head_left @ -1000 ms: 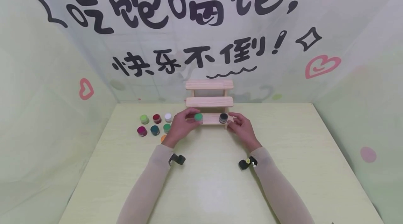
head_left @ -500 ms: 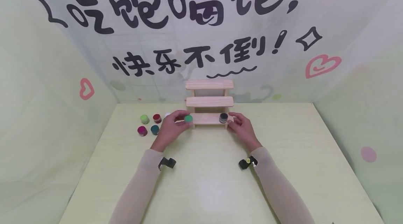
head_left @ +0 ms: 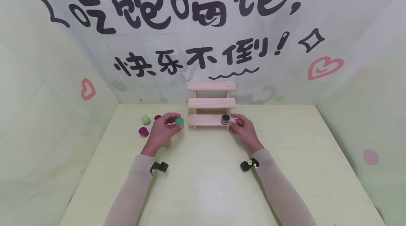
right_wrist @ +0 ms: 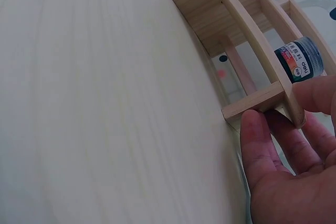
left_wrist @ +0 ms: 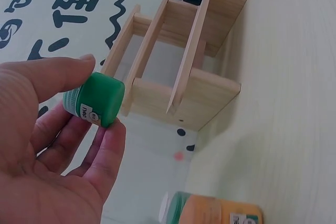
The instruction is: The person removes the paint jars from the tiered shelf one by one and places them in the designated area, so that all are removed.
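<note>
Between the thumb and fingers of my left hand (head_left: pixel 161 131) is a small green paint jar (head_left: pixel 179 121). It is tilted in the left wrist view and held clear of the wooden rack, to its left. The three-step wooden rack (head_left: pixel 204 120) stands against the back wall. On its lowest step, at the right end, sits a black paint jar (right_wrist: pixel 300 60). My right hand (head_left: pixel 245 131) grips that end of the rack, thumb on the step and fingers below it, just beside the black jar.
Left of the rack stand a light green jar (head_left: pixel 146 120), a magenta jar (head_left: pixel 143 132) and a red jar (head_left: pixel 157 117), partly behind my left hand. An orange jar (left_wrist: pixel 210 213) lies under that hand's view, beside a green one (left_wrist: pixel 177 209). The patterned back wall (head_left: pixel 269 78) closes the table's far edge.
My left hand has carried the green jar leftward, off the lowest step and past the rack's left end, covering some of the table jars. My right hand has stayed at the rack.
</note>
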`<state>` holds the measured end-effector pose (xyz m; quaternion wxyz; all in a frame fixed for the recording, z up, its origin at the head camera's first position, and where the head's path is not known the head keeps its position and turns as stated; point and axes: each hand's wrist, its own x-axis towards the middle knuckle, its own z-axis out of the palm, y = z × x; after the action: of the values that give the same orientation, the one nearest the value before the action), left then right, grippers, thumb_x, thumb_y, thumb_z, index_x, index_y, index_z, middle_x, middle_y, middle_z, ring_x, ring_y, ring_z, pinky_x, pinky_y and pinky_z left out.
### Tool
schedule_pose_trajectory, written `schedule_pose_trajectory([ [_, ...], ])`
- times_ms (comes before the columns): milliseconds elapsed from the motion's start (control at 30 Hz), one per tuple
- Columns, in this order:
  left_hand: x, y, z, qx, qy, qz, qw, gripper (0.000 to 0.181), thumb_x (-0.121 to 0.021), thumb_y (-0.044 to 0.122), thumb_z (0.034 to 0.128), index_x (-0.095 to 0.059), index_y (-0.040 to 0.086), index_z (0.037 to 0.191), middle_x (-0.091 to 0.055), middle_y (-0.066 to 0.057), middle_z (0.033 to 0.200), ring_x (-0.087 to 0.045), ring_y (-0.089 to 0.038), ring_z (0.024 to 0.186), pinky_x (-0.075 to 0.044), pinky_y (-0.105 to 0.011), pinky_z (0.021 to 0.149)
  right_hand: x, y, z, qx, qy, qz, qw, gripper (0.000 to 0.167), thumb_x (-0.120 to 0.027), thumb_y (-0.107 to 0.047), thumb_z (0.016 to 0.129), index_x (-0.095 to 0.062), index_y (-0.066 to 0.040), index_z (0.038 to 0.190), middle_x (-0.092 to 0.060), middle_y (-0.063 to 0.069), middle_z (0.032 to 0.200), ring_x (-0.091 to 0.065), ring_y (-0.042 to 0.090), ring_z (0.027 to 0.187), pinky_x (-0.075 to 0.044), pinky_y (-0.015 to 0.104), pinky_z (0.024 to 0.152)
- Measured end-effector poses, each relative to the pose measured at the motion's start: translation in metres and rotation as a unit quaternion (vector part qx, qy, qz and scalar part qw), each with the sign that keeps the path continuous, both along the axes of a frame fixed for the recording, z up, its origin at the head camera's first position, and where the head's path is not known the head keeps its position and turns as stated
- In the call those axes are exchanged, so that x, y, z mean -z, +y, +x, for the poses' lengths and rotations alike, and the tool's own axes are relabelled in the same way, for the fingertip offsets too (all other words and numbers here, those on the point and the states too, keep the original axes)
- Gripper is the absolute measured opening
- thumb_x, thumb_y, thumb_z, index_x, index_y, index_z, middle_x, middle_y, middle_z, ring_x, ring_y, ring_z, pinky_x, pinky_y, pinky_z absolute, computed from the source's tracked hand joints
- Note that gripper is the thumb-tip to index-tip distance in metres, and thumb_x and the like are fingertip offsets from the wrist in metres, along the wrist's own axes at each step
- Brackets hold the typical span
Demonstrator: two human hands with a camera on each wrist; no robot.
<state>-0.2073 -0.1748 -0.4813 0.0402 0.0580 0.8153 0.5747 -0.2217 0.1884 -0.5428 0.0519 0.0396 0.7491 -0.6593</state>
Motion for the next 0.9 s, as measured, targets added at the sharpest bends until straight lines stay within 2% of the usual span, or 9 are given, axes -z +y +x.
schedule_pose_trajectory([
  [100, 0.001, -0.007, 0.001, -0.002, 0.000, -0.001, 1.0000, 0.050, -0.087, 0.030, 0.0901, -0.069, 0.013, 0.133, -0.069, -0.008, 0.129, -0.069, -0.028, 0.122, -0.060, -0.032, 0.103, 0.001, 0.001, 0.000, -0.001, -0.002, 0.000, 1.0000, 0.050, -0.070, -0.014, 0.102, -0.056, -0.008, 0.150, -0.074, 0.015, 0.112, -0.076, 0.024, 0.103, -0.065, 0.035, 0.094],
  [267, 0.002, -0.020, 0.005, -0.009, -0.004, -0.004, 0.9999, 0.054, -0.086, 0.033, 0.0907, -0.067, 0.012, 0.137, -0.066, -0.009, 0.134, -0.068, -0.030, 0.125, -0.060, -0.028, 0.102, 0.001, -0.001, 0.000, 0.003, -0.002, -0.001, 1.0000, 0.047, -0.073, -0.014, 0.101, -0.060, -0.009, 0.146, -0.073, 0.010, 0.105, -0.074, 0.012, 0.092, -0.065, 0.028, 0.090],
  [367, 0.004, -0.028, 0.008, -0.016, -0.008, -0.002, 0.9998, 0.056, -0.085, 0.032, 0.0915, -0.065, 0.011, 0.139, -0.066, -0.010, 0.136, -0.069, -0.031, 0.125, -0.060, -0.025, 0.099, 0.002, -0.002, -0.001, 0.004, 0.002, -0.008, 1.0000, 0.045, -0.073, -0.014, 0.100, -0.062, -0.009, 0.143, -0.073, 0.009, 0.102, -0.073, 0.009, 0.090, -0.065, 0.026, 0.088],
  [533, 0.007, -0.041, 0.013, -0.020, -0.004, 0.000, 0.9998, 0.054, -0.084, 0.027, 0.0924, -0.064, 0.009, 0.139, -0.067, -0.010, 0.137, -0.070, -0.031, 0.124, -0.060, -0.019, 0.095, 0.002, -0.002, 0.000, 0.005, 0.006, -0.009, 0.9999, 0.045, -0.073, -0.013, 0.100, -0.061, -0.009, 0.144, -0.074, 0.012, 0.107, -0.075, 0.013, 0.093, -0.065, 0.027, 0.089],
  [667, 0.010, -0.052, 0.019, -0.029, 0.001, -0.015, 0.9995, 0.056, -0.085, 0.033, 0.0919, -0.065, 0.011, 0.140, -0.065, -0.009, 0.138, -0.069, -0.030, 0.125, -0.058, -0.014, 0.094, 0.000, -0.003, 0.001, 0.007, 0.004, -0.004, 1.0000, 0.044, -0.072, -0.012, 0.101, -0.061, -0.009, 0.144, -0.074, 0.018, 0.115, -0.075, 0.015, 0.096, -0.065, 0.028, 0.089],
  [767, 0.015, -0.059, 0.023, -0.034, 0.005, -0.016, 0.9993, 0.055, -0.085, 0.034, 0.0915, -0.065, 0.013, 0.139, -0.064, -0.010, 0.143, -0.066, -0.030, 0.128, -0.056, -0.011, 0.095, -0.001, -0.003, 0.001, 0.007, -0.001, 0.002, 1.0000, 0.045, -0.071, -0.012, 0.102, -0.060, -0.008, 0.145, -0.074, 0.021, 0.119, -0.076, 0.018, 0.099, -0.065, 0.029, 0.091],
  [900, 0.021, -0.067, 0.027, -0.034, 0.011, -0.003, 0.9994, 0.056, -0.084, 0.031, 0.0927, -0.064, 0.009, 0.140, -0.061, -0.011, 0.152, -0.062, -0.032, 0.135, -0.054, -0.010, 0.097, 0.000, -0.003, 0.001, 0.007, -0.003, 0.005, 1.0000, 0.046, -0.071, -0.013, 0.102, -0.060, -0.008, 0.145, -0.073, 0.021, 0.118, -0.075, 0.017, 0.098, -0.065, 0.029, 0.091],
])
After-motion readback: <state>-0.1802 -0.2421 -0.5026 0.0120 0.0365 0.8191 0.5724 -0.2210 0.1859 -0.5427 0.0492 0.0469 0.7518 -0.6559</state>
